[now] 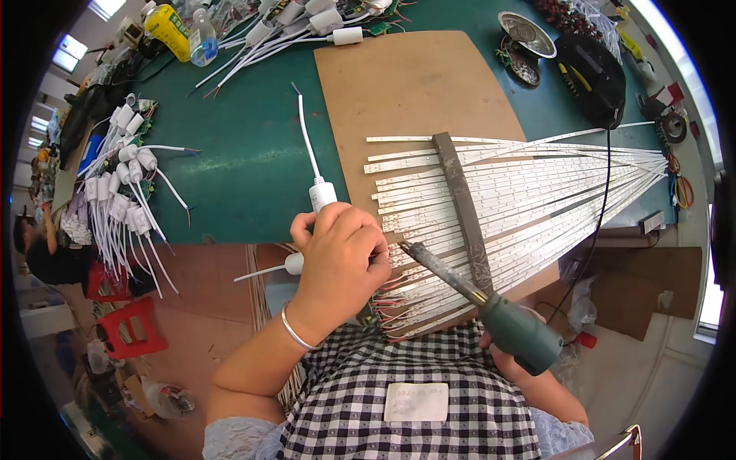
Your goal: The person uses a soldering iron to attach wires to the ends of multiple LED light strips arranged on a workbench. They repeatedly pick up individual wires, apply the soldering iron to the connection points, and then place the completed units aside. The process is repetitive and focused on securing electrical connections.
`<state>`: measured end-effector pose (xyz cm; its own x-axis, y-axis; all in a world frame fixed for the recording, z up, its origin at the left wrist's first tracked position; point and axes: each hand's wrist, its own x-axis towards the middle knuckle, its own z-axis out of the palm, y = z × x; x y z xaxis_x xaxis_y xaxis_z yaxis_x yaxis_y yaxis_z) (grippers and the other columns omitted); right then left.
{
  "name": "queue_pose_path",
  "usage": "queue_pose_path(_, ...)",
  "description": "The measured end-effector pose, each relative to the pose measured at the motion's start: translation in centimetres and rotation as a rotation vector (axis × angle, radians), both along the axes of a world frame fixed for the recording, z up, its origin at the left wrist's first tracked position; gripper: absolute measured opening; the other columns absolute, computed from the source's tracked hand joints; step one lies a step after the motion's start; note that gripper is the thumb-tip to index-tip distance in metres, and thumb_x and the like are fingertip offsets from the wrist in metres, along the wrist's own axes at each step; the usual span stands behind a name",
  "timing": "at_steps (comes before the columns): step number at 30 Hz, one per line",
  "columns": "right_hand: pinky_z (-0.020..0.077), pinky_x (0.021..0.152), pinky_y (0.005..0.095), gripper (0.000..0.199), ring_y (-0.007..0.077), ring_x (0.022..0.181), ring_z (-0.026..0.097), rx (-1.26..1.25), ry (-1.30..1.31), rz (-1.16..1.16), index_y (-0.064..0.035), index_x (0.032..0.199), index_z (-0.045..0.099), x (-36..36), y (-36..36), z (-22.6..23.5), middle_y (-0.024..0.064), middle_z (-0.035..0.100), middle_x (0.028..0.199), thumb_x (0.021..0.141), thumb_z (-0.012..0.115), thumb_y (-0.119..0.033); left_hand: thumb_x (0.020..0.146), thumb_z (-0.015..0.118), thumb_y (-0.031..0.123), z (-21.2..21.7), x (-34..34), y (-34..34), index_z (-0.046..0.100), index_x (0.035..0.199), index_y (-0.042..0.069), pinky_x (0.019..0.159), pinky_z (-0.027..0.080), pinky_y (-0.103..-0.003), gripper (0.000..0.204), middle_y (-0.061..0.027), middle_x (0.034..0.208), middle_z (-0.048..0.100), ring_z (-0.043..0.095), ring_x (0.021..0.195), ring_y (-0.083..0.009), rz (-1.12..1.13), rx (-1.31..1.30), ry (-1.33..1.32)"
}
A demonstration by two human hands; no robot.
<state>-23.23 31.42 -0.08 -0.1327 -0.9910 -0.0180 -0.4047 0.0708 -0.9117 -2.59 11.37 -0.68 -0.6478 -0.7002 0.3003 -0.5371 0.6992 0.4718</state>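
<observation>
We see the left hand (341, 257) closed around a white plug (322, 195) with a white wire, at the near edge of the green tabletop (238, 169). The right hand (510, 356) is mostly hidden, and it grips the green handle of a soldering iron (460, 287). Its tip touches the near ends of the white light strips (521, 192), just beside the left fingers (376, 253). The strips lie as a fan on a brown board (406, 84), and a dark bar (464, 203) lies across them. More white plugs (123, 192) lie near the left edge.
</observation>
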Motion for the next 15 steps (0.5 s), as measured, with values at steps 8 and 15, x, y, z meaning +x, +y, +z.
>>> queue_pose_path(8, 0.0462, 0.066, 0.0339, 0.019, 0.0219, 0.067, 0.061, -0.157, 0.246, -0.001, -0.0013, 0.095, 0.063, 1.1, -0.5, 0.0, 0.0048, 0.063, 0.073, 0.079, 0.063, -0.012, 0.063, 0.069, 0.007, -0.1, 0.1, -0.1, 0.053, 0.068, 0.013, 0.087, 0.026, -0.044, 0.018, 0.0043, 0.086, 0.055, 0.05, 0.096, -0.0189, -0.002, 0.0, 0.012)
queue_pose_path(15, 0.0477, 0.082, 0.034, 0.048, 0.0242, 0.091, 0.062, -0.096, 0.273, 0.133, 0.0026, 0.116, 0.05, -0.2, 0.5, -0.6, 0.0125, 0.063, 0.102, 0.074, 0.07, -0.01, 0.06, 0.068, 0.003, -0.2, 0.0, 0.0, 0.055, 0.066, 0.013, 0.087, 0.025, -0.042, 0.017, 0.0045, 0.084, 0.056, 0.051, 0.095, -0.0193, 0.009, 0.0, 0.033)
